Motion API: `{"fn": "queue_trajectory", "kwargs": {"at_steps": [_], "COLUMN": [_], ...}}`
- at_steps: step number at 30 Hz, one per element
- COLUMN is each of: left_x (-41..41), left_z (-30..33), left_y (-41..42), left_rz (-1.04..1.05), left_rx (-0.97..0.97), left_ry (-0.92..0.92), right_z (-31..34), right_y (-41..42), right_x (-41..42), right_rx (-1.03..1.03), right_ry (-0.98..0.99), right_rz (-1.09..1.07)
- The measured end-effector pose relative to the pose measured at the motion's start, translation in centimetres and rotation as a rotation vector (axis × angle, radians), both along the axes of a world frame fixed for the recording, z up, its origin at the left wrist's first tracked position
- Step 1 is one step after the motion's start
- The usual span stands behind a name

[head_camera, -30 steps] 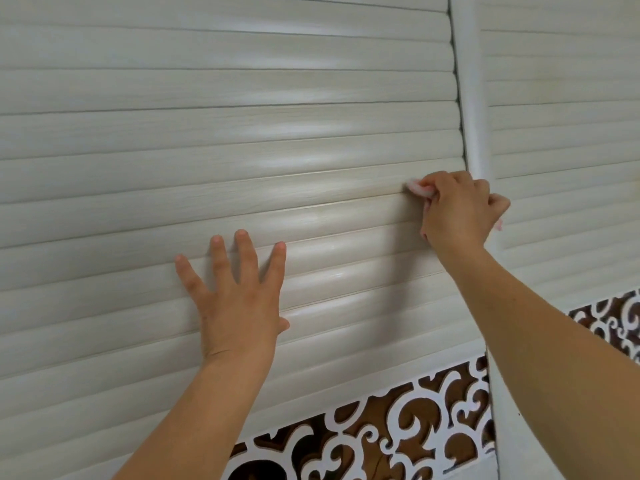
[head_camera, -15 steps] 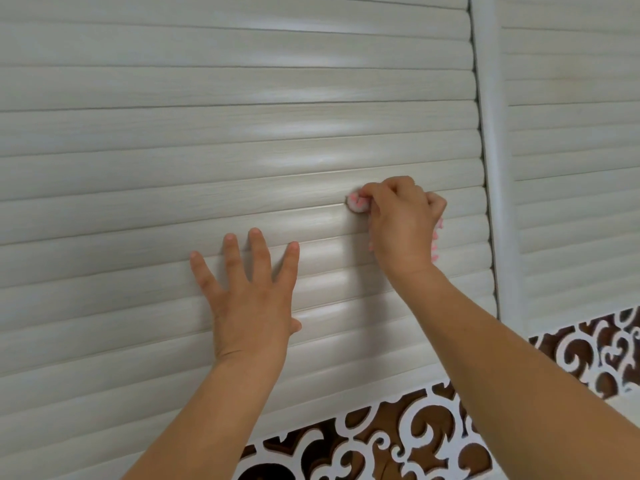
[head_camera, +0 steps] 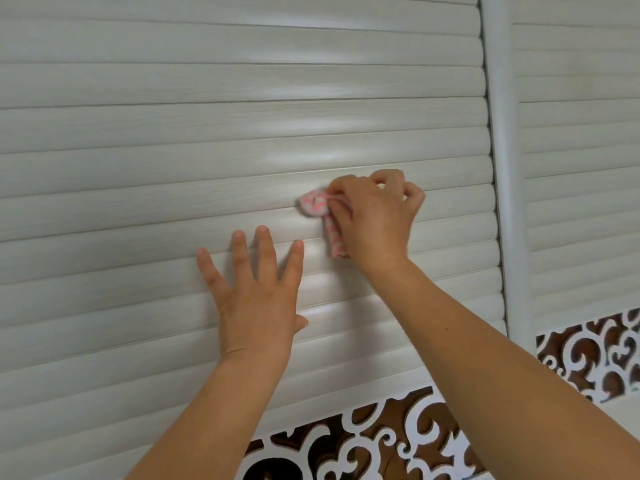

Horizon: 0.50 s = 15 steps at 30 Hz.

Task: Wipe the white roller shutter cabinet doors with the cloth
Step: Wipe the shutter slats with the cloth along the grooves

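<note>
The wiping step is in hand: the right hand (head_camera: 375,220) grips a bunched pink-and-white cloth (head_camera: 317,206), its fingers (head_camera: 388,178) curled round the wad, and presses it against a slat of the left roller shutter door (head_camera: 138,133), near the groove between two slats. A tail of the cloth hangs below the palm. The left hand (head_camera: 258,299) lies flat and spread on the slats just below and to the left, holding nothing, apparently steadying the door. Judging by this, the next move calls for carrying the cloth along the slat with even pressure; the left hand sits close to that path and may need shifting. The right-hand door (head_camera: 581,168), beyond the white post (head_camera: 498,168), has yet to be reached
</note>
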<state>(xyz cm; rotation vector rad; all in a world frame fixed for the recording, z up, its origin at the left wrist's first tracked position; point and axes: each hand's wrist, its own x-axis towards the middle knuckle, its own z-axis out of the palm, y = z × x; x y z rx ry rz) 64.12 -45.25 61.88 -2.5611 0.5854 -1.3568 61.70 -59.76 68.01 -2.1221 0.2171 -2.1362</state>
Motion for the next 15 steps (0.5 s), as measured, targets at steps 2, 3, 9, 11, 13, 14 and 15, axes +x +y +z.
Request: {"fn": "queue_trajectory", "kwargs": {"at_steps": [2,3,9,11,13,14,15], "left_x": [0.0,0.0,0.0,0.0,0.1,0.0,0.1], "left_z": [0.0,0.0,0.0,0.0,0.0,0.0,-0.1], "left_y": [0.1,0.1,-0.2,-0.2,-0.1,-0.1,0.0], "left_rz": [0.001,0.002,0.005,-0.005,-0.019,-0.026,-0.032], "left_rx": [0.003,0.005,0.011,0.012,-0.003,-0.009,-0.014], "left_ry": [0.001,0.001,0.014,0.007,-0.005,-0.002,-0.008], "right_z": [-0.4,-0.7,-1.0,-1.8,-2.4,-2.5,-2.7], "right_y": [-2.5,-3.8,-6.6,-4.5,-2.0,-0.8,0.2], "right_x": [-0.7,-1.0,-0.8,0.1,0.6,0.8,1.1], "right_rx": [0.052,0.088,0.657,0.52,0.386,0.351,0.328], "right_ry": [-0.098,-0.107,-0.215,-0.192,-0.121,-0.088,-0.061], "right_rz": [-0.043,-0.058,0.306,0.195,0.11,0.083,0.067]}}
